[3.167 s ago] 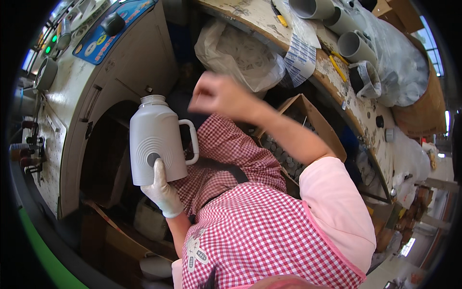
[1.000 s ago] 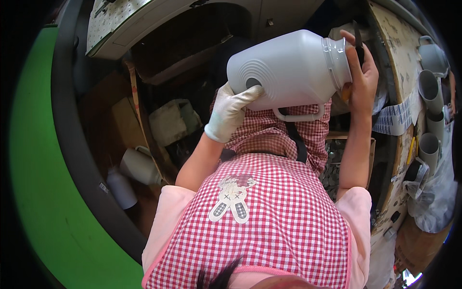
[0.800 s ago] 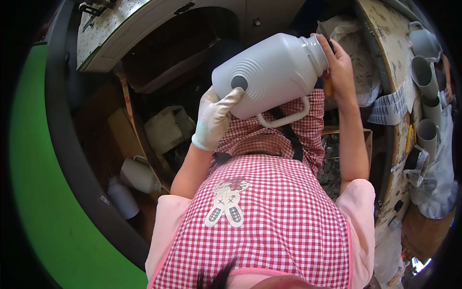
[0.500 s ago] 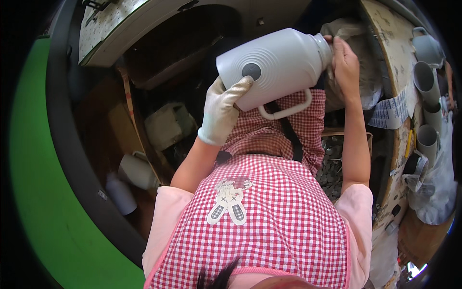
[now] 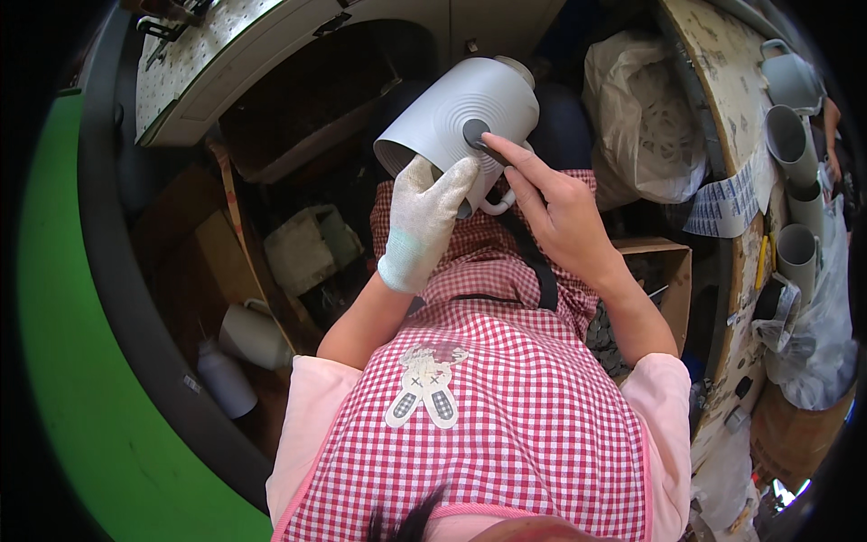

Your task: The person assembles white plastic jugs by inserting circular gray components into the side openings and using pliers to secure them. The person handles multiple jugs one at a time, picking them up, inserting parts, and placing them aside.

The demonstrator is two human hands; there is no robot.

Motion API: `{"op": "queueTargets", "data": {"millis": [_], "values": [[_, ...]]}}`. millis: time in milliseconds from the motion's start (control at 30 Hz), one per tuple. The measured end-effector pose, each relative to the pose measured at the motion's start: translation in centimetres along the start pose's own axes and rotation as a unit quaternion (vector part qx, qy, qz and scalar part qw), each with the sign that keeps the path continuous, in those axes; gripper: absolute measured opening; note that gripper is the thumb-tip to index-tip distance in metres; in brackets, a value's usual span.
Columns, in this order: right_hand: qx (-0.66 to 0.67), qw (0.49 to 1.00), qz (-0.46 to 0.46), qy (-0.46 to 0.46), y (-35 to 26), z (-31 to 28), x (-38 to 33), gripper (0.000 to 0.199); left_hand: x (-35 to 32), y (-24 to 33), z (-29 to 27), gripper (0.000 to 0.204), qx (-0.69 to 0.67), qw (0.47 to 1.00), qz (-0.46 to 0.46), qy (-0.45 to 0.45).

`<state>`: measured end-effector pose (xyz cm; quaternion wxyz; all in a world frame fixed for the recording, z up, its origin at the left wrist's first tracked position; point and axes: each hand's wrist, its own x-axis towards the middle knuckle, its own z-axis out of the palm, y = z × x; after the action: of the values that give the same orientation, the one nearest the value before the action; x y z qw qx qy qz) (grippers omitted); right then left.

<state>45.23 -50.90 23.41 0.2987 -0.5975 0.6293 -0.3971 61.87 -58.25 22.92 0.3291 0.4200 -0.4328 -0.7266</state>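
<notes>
A light grey plastic jug (image 5: 510, 99) lies tilted over my lap, its wide open end toward the lower left and its neck toward the upper right. Ridged rings on its side surround a dark round disc (image 5: 474, 130). My left hand (image 5: 423, 210), in a pale work glove, is closed on the rim of the open end, some fingers reaching inside. My bare right hand (image 5: 569, 217) has its index fingertip at the disc's edge. Below that finger runs a thin dark piece, too small to name. The jug's handle (image 5: 496, 204) is partly hidden behind my right hand.
A cardboard box (image 5: 677, 294) with many grey round pieces stands at my right, beyond it a worktable (image 5: 713, 54) with several grey jugs. A white plastic bag (image 5: 646, 117) sits ahead to the right. More jugs (image 5: 256, 334) lie low at the left, beside a green surface (image 5: 99, 379).
My right hand has come from the jug's neck to the disc on its side. The jug has turned and shifted left; my left hand has moved from its side to its rim.
</notes>
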Motion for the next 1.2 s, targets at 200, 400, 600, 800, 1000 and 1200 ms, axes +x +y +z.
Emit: {"op": "queueTargets", "data": {"millis": [200, 400, 600, 800, 1000, 1200], "values": [[-0.014, 1.0, 0.008, 0.0, -0.2, 0.1, -0.3, 0.045, -0.1, 0.4, 0.2, 0.038, 0.005, 1.0, -0.006, 0.003], [-0.025, 0.999, 0.023, -0.004, -0.3, 0.2, -0.3, 0.047, 0.0, 0.2, 0.2, 0.039, 0.03, 1.0, 0.001, 0.004], [-0.132, 0.99, -0.018, 0.037, -0.4, 0.8, -0.7, 0.053, 0.1, 0.3, 0.6, 0.037, 0.052, 0.998, 0.013, 0.014], [-0.297, 0.954, 0.003, 0.033, -1.0, 0.8, -1.2, 0.072, 0.4, 0.0, 1.8, 0.026, 0.083, 0.996, 0.017, 0.022], [-0.377, 0.925, 0.032, 0.032, -1.6, 2.7, -0.4, 0.078, 1.5, -1.5, 2.2, 0.024, 0.177, 0.98, 0.084, 0.017], [0.046, 0.984, 0.038, 0.169, 0.9, -2.0, -0.6, 0.05, 0.4, -0.1, -1.0, 0.031, 0.028, 0.998, 0.051, 0.022]]}}
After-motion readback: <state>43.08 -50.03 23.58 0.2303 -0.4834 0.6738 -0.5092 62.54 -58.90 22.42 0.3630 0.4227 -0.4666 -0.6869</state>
